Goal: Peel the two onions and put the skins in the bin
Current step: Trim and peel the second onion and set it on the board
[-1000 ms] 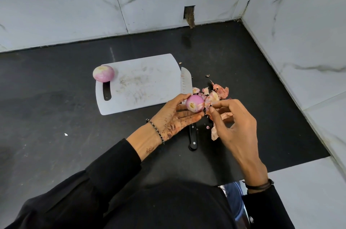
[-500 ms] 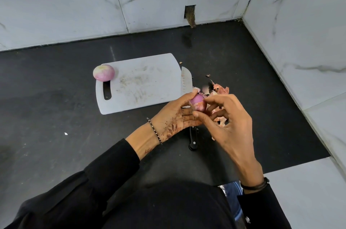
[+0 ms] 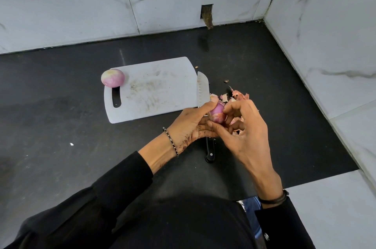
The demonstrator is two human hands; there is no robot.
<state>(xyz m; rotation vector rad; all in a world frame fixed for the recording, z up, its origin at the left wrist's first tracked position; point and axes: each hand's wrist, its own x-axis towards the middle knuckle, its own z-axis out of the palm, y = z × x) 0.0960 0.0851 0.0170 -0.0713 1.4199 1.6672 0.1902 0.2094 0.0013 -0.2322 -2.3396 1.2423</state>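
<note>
On my far left, the first onion [image 3: 112, 78] sits on the far-left corner of the board [image 3: 154, 90], just beyond its handle slot. It looks peeled, pale on top and purple below. The board lies flat on the black counter [image 3: 61, 126], stained in the middle.

The knife [image 3: 202, 90] lies along the board's right edge, tip pointing away from me. Its black handle shows below the hands, and its middle is hidden under them.

My left hand [image 3: 189, 124] holds the second onion [image 3: 217, 113] up over the knife, thumb curled over its top and fingers pressed together beneath it. My right hand [image 3: 246, 132] meets the onion from the right. The index fingertip rests on its upper side and the thumb reaches under it to touch the left fingers, so the two pinch the onion between them. The other fingers are curled and slightly spread behind it. I cannot tell whether a strip of skin is caught in that pinch.

The skins [image 3: 239, 95] lie in a loose pile on the counter just beyond the right hand, near the knife blade.
</note>
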